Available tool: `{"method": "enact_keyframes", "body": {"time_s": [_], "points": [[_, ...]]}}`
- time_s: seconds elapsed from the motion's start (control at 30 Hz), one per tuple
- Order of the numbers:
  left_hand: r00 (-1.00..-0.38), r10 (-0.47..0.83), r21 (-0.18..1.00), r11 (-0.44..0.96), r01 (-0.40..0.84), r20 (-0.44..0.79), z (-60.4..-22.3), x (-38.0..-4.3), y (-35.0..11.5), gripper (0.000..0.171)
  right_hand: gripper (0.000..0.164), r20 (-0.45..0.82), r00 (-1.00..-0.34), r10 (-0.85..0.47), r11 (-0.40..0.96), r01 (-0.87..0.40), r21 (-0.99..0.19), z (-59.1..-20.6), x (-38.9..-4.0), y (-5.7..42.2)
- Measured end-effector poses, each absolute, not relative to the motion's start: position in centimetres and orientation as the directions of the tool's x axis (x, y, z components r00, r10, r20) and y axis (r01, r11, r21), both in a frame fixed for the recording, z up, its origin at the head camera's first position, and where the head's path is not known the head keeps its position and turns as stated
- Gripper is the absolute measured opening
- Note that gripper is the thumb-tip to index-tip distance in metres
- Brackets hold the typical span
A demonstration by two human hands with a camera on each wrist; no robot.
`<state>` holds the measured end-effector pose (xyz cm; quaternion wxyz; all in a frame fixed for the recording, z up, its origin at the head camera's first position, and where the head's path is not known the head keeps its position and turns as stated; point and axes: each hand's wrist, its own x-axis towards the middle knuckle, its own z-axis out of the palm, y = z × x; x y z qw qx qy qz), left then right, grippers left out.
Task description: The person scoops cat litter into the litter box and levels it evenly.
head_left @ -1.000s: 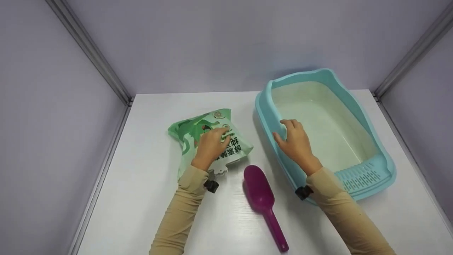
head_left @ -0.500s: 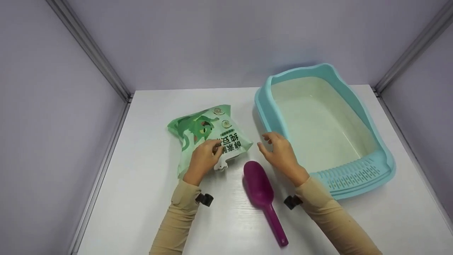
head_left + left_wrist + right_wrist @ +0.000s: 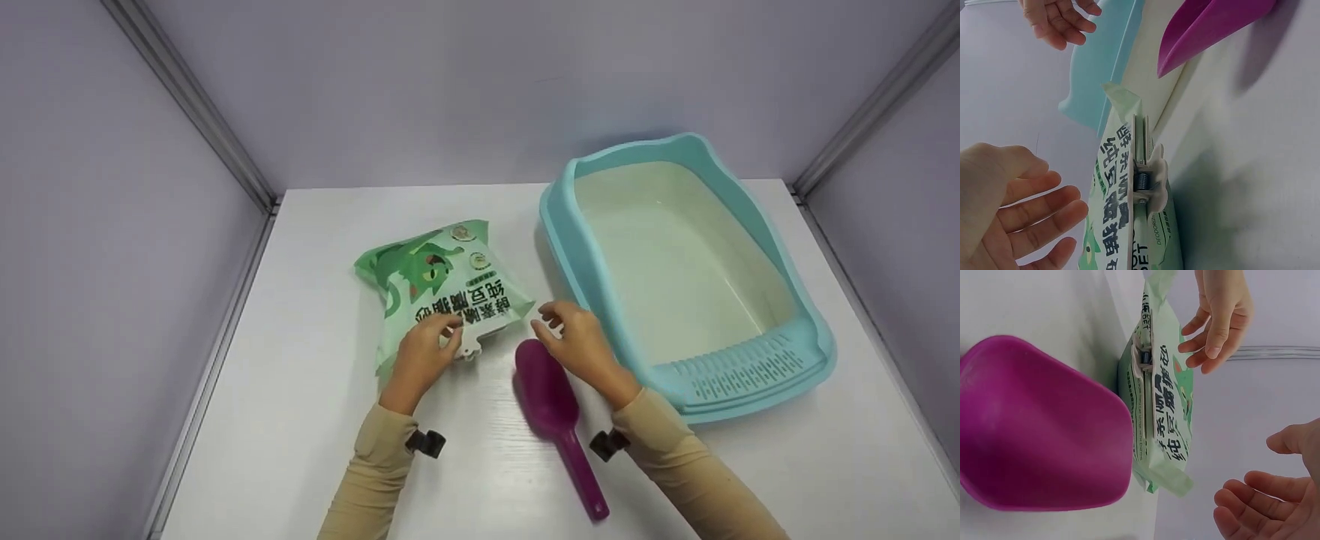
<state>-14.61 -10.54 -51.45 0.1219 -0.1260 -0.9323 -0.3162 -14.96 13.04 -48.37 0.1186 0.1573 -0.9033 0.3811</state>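
Note:
A green cat litter bag (image 3: 427, 262) lies on the table, its near end closed by a white bag clip with a spring (image 3: 1157, 174). Just above that near end hovers my left hand (image 3: 422, 354), fingers loosely bent and holding nothing; the left wrist view shows a gap between it and the bag. To the right, my right hand (image 3: 576, 345) hangs over the space between the bag's corner and the blue litter box, fingers relaxed, nothing in them. Below the right hand lies a purple scoop (image 3: 547, 394), its handle pointing toward me.
A blue litter box (image 3: 574, 240) with a pale inside stands at the right, its slotted step (image 3: 750, 375) on the near side. White table surface (image 3: 285, 360) shows left of the bag. Grey-lilac walls (image 3: 480, 90) enclose the back and sides.
My right hand has left the litter box's left rim, coming left and nearer to me. My left hand has drawn back from over the bag's middle to its near end.

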Motion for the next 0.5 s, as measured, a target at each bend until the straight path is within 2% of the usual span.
{"method": "enact_keyframes", "body": {"time_s": [0.2, 0.5], "points": [[-0.943, 0.129, 0.596, 0.746, 0.297, 0.308, -52.1, -13.3, -11.1, 0.016, 0.016, 0.259, -0.944, -0.204, 0.595, -0.330, -0.733, -49.0, -14.2, 11.9], [-0.927, 0.085, 0.616, 0.725, 0.308, 0.364, -53.7, -11.4, -11.3, 0.012, 0.014, 0.235, -0.946, -0.224, 0.590, -0.323, -0.740, -49.7, -13.6, 10.6]]}}
